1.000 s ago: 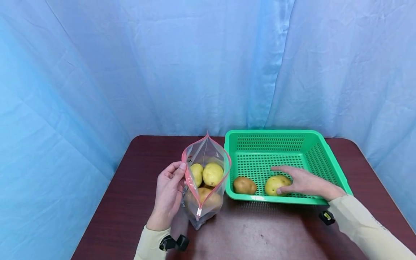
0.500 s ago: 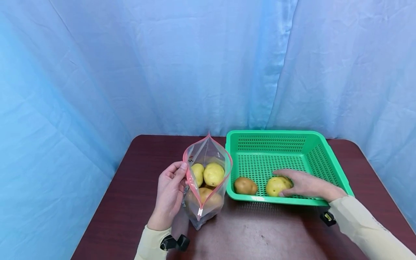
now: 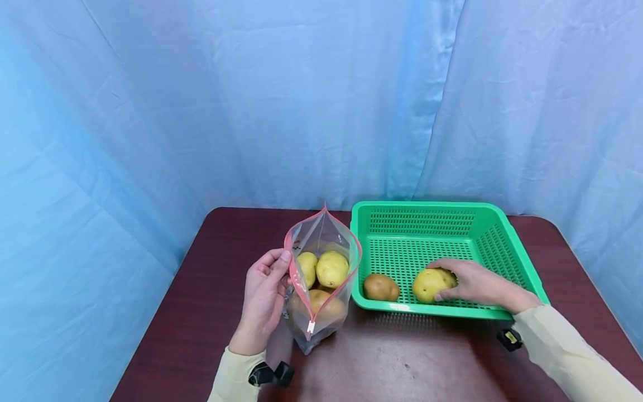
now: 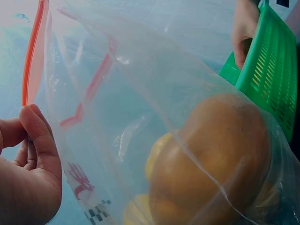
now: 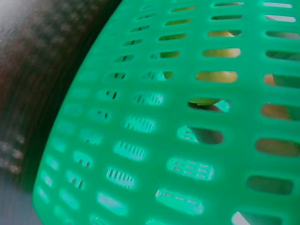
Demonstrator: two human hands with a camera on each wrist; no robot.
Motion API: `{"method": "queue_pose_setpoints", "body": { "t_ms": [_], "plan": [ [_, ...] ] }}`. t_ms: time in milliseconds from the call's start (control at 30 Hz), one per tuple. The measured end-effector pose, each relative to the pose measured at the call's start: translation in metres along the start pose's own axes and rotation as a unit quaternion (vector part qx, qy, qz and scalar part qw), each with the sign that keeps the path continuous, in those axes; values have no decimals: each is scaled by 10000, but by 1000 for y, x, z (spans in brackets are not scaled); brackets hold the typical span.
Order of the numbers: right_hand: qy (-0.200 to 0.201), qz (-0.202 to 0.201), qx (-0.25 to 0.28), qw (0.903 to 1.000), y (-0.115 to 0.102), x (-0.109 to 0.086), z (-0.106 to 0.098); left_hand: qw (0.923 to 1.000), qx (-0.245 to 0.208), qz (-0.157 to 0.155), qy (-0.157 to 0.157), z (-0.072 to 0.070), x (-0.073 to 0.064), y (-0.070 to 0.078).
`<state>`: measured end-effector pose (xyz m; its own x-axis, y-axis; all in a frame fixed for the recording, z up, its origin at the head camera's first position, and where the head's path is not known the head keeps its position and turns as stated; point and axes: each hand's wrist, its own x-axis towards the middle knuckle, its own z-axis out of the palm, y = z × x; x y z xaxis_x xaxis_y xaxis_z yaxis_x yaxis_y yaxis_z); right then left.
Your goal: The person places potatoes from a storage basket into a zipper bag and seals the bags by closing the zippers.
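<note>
In the head view my left hand [image 3: 265, 296] pinches the pink-red edge of a clear zip bag [image 3: 346, 301] between thumb and fingers. The bag's mouth gapes, with a white slider at the near end. Inside it are yellow potatoes [image 3: 332, 269] above a large brown potato [image 3: 326, 306]; in the left wrist view the brown potato [image 4: 211, 159] bulges against the plastic. My right hand [image 3: 477, 283] reaches into the green basket [image 3: 517, 251] and grips a yellow potato [image 3: 428, 286], thumb on the near side, fingers behind. The right wrist view shows mostly the basket's slotted wall [image 5: 178, 140].
A smaller brown potato [image 3: 381, 287] lies in the basket's near left corner. Both basket and bag stand on a dark reddish table [image 3: 402, 357], basket at the right beside the bag. A pale blue curtain [image 3: 311, 106] hangs behind the table and along both sides.
My right hand has gone from lying loosely round the yellow potato to closing on it, and the potato has tipped slightly. My left hand keeps its hold on the bag. The whole view shifts slightly.
</note>
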<state>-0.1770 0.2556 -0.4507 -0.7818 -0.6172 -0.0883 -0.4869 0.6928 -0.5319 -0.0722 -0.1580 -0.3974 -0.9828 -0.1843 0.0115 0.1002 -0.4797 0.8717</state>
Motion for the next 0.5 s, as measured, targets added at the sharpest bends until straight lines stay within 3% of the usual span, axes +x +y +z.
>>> {"method": "queue_pose_setpoints", "body": {
  "t_ms": [500],
  "plan": [
    [1174, 19, -77, 9931, -25, -14, -16, 9999, 0, -21, 102, 2, 0, 0]
  ]
}}
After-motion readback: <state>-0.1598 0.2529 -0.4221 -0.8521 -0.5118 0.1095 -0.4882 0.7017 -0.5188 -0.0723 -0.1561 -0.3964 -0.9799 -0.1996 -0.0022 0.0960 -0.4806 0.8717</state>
